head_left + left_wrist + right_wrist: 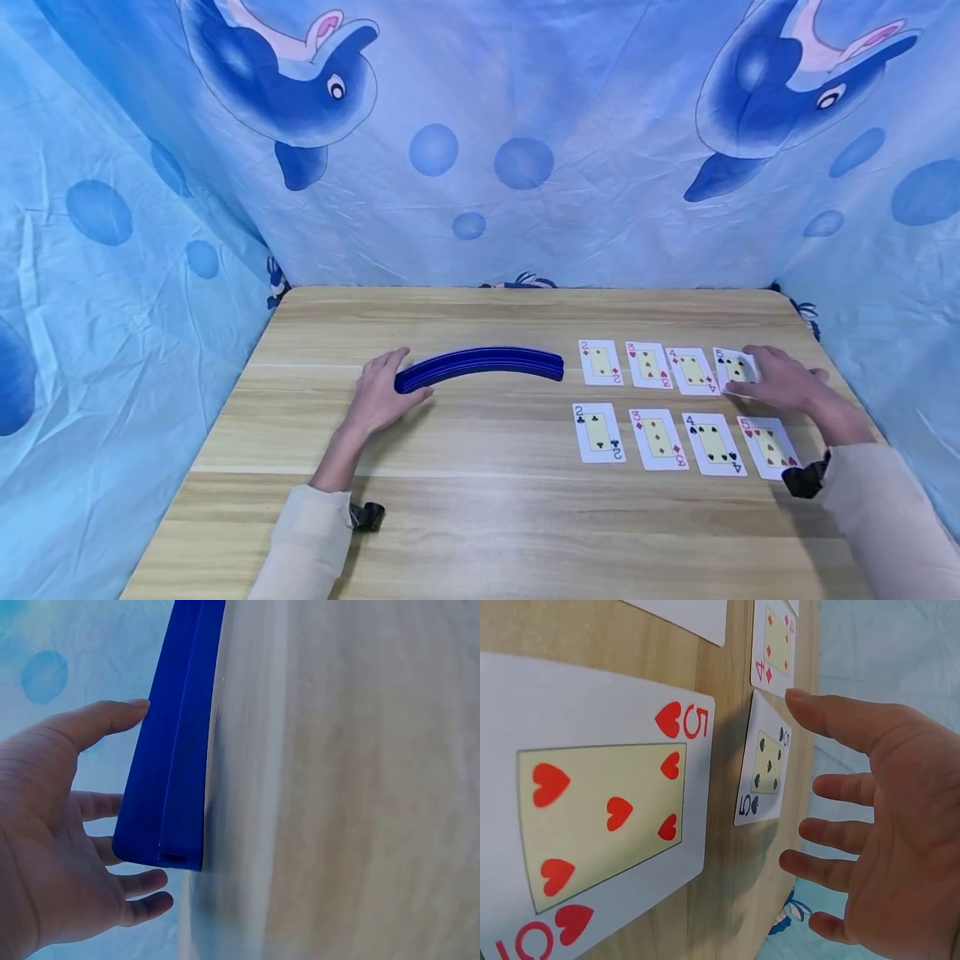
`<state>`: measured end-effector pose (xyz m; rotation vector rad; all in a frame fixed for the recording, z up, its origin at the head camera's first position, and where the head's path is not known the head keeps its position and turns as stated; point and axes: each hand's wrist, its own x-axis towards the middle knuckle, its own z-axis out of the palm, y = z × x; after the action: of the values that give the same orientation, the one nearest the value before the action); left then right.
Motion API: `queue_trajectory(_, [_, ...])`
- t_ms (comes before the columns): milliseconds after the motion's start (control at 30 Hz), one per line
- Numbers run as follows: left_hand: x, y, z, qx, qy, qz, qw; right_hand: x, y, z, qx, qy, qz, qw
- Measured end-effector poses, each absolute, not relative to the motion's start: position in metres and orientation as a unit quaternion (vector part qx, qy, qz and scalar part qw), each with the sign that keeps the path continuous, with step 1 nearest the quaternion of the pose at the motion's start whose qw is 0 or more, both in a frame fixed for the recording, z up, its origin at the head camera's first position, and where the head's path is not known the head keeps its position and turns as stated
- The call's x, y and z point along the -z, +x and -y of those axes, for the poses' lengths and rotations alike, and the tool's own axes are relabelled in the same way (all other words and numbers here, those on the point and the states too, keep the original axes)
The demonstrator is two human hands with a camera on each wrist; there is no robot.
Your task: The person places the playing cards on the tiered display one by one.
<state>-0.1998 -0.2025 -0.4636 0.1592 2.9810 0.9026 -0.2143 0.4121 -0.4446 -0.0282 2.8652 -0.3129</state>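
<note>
My left hand (382, 392) is around the left end of a curved, grooved blue card holder (480, 362). Its thumb tip meets the holder's edge in the left wrist view, while the spread fingers pass behind it. Over at the right, my right hand (783, 379) reaches over the five of spades (731, 369), its fingers extended and apart. In the right wrist view that card lies flat on the table, and the thumb tip overlaps the edge near the four of diamonds (775, 645). Closest to that camera is the five of hearts (615, 814).
The wooden table (450, 517) carries two rows of cards. Left of the hand, the back row has a two of diamonds (600, 362) and three of hearts (648, 365). In front lie a two of clubs (598, 432), three of diamonds (658, 439) and four of spades (713, 444).
</note>
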Motion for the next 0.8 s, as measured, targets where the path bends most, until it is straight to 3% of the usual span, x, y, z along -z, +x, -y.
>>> queue_trajectory(467, [0.473, -0.202, 0.214, -0.329, 0.053, -0.943, 0.013, 0.45, -0.219, -0.417, 0.134, -0.007, -0.981, 0.139])
queue_trajectory(800, [0.482, -0.201, 0.225, -0.355, 0.081, -0.931, -0.015, 0.456, -0.223, -0.419, 0.118, -0.018, -0.984, 0.135])
